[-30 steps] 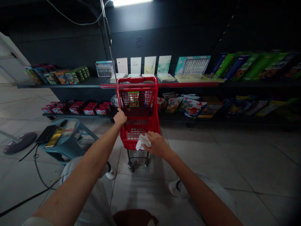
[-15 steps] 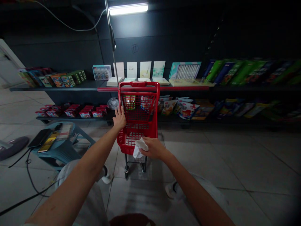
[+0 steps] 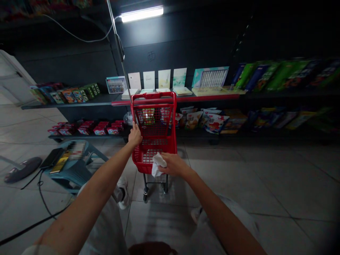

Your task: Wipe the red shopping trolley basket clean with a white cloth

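Note:
A small red shopping cart (image 3: 155, 168) stands upright in front of me, its basket of plastic lattice on grey metal legs with casters. My left hand (image 3: 135, 135) is closed round the left side edge of the cart, below the handle; part of its fingers is hidden. At the front rim of the basket, my right hand (image 3: 174, 164) holds a crumpled white cloth (image 3: 158, 165), bunched between thumb and fingers and touching or just in front of the rim.
Behind the cart runs a dark shelf unit (image 3: 87, 104) with books, boxes and snack bags (image 3: 216, 123). A blue-grey stool (image 3: 73, 171) with a phone and other items stands at the left, near a round stand base (image 3: 23, 170) and a black cable (image 3: 34, 224). A metal pole (image 3: 117, 39) rises behind the cart.
My left hand's fingers, spread before, have drawn together on the cart's side. The cart's top has shifted slightly left. The right hand keeps the cloth at the front rim. The view has turned slightly.

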Motion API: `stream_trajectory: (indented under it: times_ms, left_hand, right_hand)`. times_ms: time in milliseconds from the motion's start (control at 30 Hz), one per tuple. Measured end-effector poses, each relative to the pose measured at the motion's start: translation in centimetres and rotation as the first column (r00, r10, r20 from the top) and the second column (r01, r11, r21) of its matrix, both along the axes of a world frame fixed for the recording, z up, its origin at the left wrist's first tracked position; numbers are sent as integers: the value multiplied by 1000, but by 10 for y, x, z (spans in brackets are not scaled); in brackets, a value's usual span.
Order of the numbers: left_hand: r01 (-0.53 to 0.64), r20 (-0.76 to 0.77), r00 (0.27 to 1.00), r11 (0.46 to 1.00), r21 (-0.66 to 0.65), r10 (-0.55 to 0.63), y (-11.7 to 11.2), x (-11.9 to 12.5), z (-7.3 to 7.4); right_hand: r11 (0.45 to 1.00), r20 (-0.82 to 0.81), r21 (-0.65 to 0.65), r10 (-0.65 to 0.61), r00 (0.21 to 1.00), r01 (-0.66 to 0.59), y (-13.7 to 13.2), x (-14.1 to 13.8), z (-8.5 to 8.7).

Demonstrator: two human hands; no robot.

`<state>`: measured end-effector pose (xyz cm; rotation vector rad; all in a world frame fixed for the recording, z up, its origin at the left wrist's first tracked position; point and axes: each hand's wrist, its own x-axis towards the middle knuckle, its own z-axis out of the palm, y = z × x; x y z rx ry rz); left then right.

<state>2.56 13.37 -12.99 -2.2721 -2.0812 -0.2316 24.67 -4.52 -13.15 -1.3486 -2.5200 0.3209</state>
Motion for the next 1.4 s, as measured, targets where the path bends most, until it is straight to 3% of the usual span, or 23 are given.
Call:
stream_trajectory:
  times_ms: [400,767,933,1133,1400]
  left_hand:
    - [-13,74,997,1000,-1,13,-11,5,3]
    - [-33,133,991,999,5,32,-12,7,-2]
    - [-37,76,996,999,18,36,-11,9,-1]
    - [26,-53,998,991,127,-20,0,10,9]
    - [-37,84,996,997,74,30,30,11,16]
  right_hand:
    - [1000,-9,30,-10,1000,10,-1,-1,-10]
    - [985,32,93,-149,988,146,2,-4,-25]
    - [974,40,106,-205,978,200,2,-7,-28]
    - [981,3,95,-170,985,169,-6,-4,-26]
    - [990,-37,51,-127,991,128,-17,5,-23]
